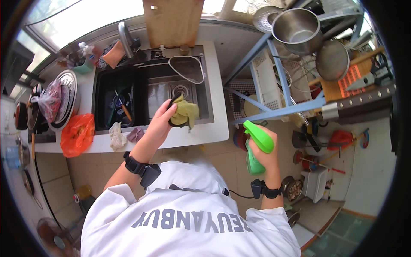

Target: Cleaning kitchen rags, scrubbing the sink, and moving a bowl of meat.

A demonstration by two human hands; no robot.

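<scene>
My left hand point(162, 120) grips a crumpled yellow-green cloth point(185, 110) with dark edging, above the front edge of the sink's right basin point(154, 106). A green spray bottle point(255, 157) with a bright green trigger head is in my right hand point(266, 149), held over the floor to the right of the counter. My right fingers wrap around the bottle's neck; its nozzle points away from me. In the left basin point(109, 83) lie several utensils, one with an orange handle point(126, 112). A metal-rimmed corner strainer point(188, 69) sits at the right basin's back corner.
On the counter's front edge are a white rag point(117, 136), a purple rag point(135, 134) and an orange plastic bag point(78, 135). The faucet point(125, 38) rises behind the sink, beside an upright wooden board point(173, 22). A blue metal rack point(282, 110) with a steel pot point(296, 30) stands right.
</scene>
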